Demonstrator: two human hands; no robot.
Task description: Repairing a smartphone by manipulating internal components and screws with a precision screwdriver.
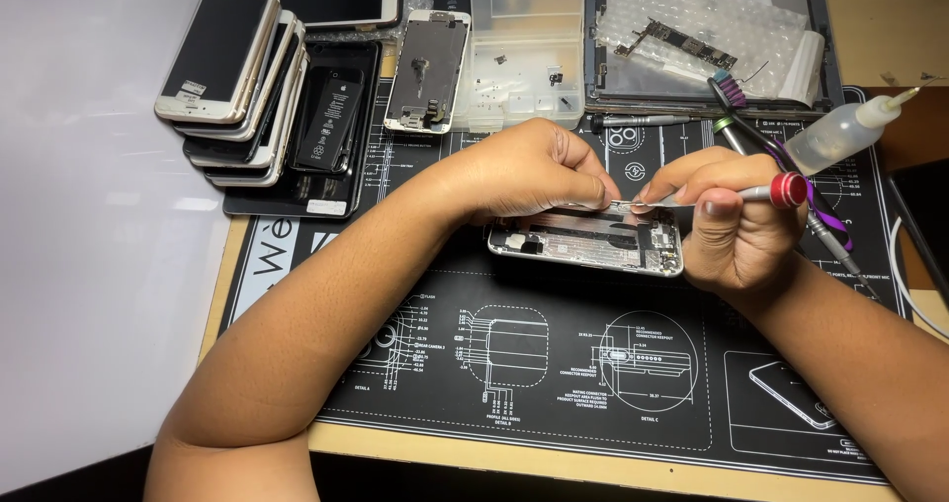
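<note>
Head view: an opened phone chassis (585, 241) lies mid-mat, nearer the table's far edge. The left hand (529, 171) pinches a small metal part (623, 206) over its upper rim; the right hand (727, 220) is closed around a red-capped screwdriver (766, 195), tip at that part. This looks like screw work inside; a steady, small tip motion seems needed. A tool cluster (751, 141) and dropper bottle (840, 131) crowd the right; the near mat (554, 383) lies open.
</note>
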